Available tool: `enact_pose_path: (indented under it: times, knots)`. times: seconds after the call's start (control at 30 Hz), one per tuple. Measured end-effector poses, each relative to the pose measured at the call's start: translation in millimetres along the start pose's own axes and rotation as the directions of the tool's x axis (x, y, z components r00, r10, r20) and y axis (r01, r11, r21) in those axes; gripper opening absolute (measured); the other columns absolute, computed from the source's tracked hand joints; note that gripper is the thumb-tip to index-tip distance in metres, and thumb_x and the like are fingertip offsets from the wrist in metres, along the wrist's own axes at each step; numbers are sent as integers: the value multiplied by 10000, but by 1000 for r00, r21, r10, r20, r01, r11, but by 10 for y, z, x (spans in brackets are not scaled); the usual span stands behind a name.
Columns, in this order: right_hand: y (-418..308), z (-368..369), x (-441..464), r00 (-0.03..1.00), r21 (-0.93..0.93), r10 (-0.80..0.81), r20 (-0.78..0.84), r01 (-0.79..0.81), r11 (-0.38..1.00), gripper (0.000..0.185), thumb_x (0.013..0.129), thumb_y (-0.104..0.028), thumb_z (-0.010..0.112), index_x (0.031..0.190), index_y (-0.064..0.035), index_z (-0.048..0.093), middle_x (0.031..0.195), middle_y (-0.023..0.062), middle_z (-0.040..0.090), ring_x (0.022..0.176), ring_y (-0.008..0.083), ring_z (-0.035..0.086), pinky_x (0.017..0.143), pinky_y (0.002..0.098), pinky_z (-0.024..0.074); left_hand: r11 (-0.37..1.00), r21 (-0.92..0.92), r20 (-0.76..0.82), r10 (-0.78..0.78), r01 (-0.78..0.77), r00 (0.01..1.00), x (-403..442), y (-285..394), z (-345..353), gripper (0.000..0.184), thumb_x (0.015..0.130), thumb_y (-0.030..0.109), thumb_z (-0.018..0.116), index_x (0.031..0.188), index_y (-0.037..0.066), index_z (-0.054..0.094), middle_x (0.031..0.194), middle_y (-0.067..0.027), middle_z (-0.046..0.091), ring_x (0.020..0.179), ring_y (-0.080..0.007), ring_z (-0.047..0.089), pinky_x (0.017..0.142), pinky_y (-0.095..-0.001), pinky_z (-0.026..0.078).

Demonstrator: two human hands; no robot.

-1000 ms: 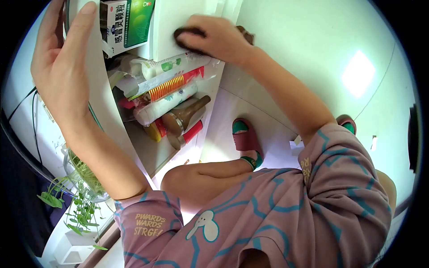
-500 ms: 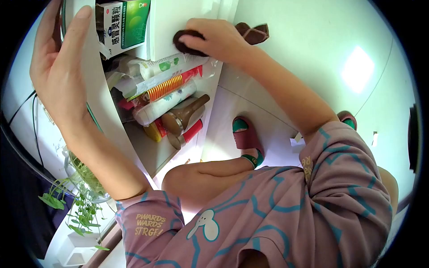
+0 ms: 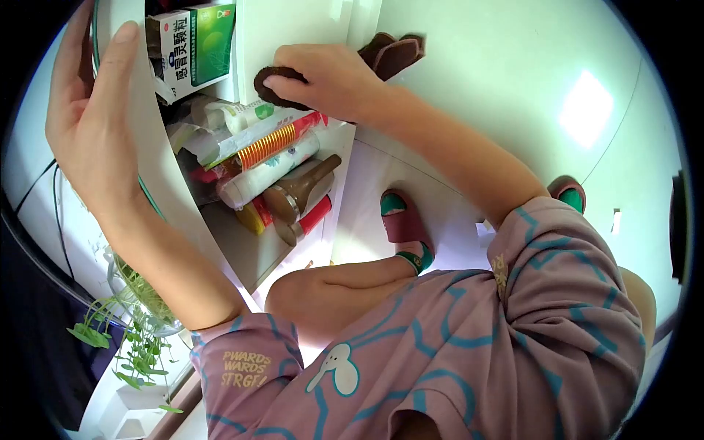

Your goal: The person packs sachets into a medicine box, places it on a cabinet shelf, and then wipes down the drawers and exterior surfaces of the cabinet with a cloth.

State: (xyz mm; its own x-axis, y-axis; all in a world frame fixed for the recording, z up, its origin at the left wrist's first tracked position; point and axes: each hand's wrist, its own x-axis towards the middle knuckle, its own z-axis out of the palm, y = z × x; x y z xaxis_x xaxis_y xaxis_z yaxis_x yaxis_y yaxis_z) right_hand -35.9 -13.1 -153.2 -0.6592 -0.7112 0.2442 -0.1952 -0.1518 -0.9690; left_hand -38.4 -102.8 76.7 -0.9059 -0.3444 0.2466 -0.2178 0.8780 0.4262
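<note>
My right hand (image 3: 323,77) is closed around a dark brown folded cloth (image 3: 279,86). The cloth also sticks out past the far side of the hand, where its edges look paler. It is against the white inner panel of the cabinet (image 3: 293,29), above the lower shelf. At the upper left, my left hand (image 3: 95,125) lies along the cabinet's white edge (image 3: 150,125), thumb stretched out and apart from the fingers. Those fingers are partly hidden. A green and white medicine box (image 3: 194,51) stands in the compartment between my hands.
Below my right hand, the shelf holds a white patterned cylinder (image 3: 268,170), a brown-handled container (image 3: 297,192) and a red-and-gold package (image 3: 275,143). A trailing plant (image 3: 139,345) and black cables (image 3: 59,213) are at the left. My slippered foot (image 3: 402,220) is on the tiled floor.
My right hand has moved left with the brown cloth, along the panel. My left hand has shifted only slightly, and the view has tilted a little.
</note>
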Motion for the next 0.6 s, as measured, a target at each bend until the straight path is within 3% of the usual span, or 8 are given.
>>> enact_pose_path:
  times: [0.13, 0.2, 0.23, 0.27, 0.37, 0.53, 0.57, 0.6]
  knots:
    - [241, -135, 15, 997, -25, -2, -79, 0, 1000, 294, 945, -349, 608, 986, -61, 655, 909, 163, 663, 853, 362, 639, 756, 437, 504, 1000, -5, 1, 4, -4, 1000, -15, 11, 10, 546, 919, 146, 722, 1404, -28, 542, 1265, -141, 657, 1084, -159, 639, 950, -249, 480]
    - [242, -200, 16, 985, 4, 169, 40, -170, 985, 286, 946, -350, 607, 997, -71, 652, 916, 165, 657, 875, 360, 639, 758, 443, 500, 999, -41, -14, -21, 21, 1000, -10, 19, 14, 542, 921, 143, 719, 1404, -28, 542, 1266, -140, 656, 1082, -157, 640, 948, -248, 481]
    - [134, -97, 22, 1000, -7, 0, -15, -1, 1000, 290, 944, -359, 609, 1005, -78, 650, 920, 160, 660, 880, 356, 639, 759, 446, 497, 999, -32, -2, -10, 10, 1000, 0, 22, 10, 542, 921, 143, 719, 1404, -27, 543, 1267, -142, 656, 1084, -157, 639, 949, -249, 481]
    - [30, -39, 31, 996, -58, 11, 84, -7, 998, 296, 940, -368, 613, 999, -80, 649, 931, 152, 668, 883, 355, 642, 763, 443, 499, 1000, -28, 11, -9, 9, 1000, -5, 15, 7, 541, 921, 143, 719, 1404, -26, 543, 1267, -143, 656, 1085, -158, 639, 949, -249, 481]
    - [29, -34, 27, 997, -9, -26, 74, 26, 1000, 297, 937, -368, 614, 982, -76, 646, 934, 151, 669, 874, 357, 641, 760, 442, 501, 1000, -19, 7, 10, -10, 1000, 1, -16, -13, 537, 922, 142, 716, 1403, -25, 544, 1271, -144, 654, 1088, -160, 639, 955, -252, 479]
    - [183, -104, -47, 985, -6, 168, 25, -168, 986, 335, 931, -418, 586, 998, -99, 664, 907, 170, 684, 847, 388, 656, 770, 487, 508, 999, 44, 16, 18, -19, 1000, -13, 12, -37, 549, 914, 140, 722, 1404, -29, 542, 1273, -150, 653, 1091, -166, 639, 963, -259, 474]
    - [209, 43, -64, 997, 60, 14, -79, -9, 998, 341, 930, -415, 587, 979, -86, 661, 881, 186, 679, 845, 398, 652, 765, 493, 504, 998, 51, 24, 19, -21, 1000, -17, 16, -23, 550, 913, 140, 723, 1404, -29, 542, 1273, -151, 653, 1091, -167, 639, 964, -260, 473]
    - [98, 41, -39, 997, 58, 68, -19, -67, 996, 355, 926, -418, 591, 964, -71, 655, 863, 196, 674, 849, 411, 646, 769, 499, 503, 998, 57, 33, 20, -22, 999, -19, 20, -9, 552, 912, 140, 724, 1405, -30, 542, 1274, -151, 653, 1092, -167, 639, 965, -261, 473]
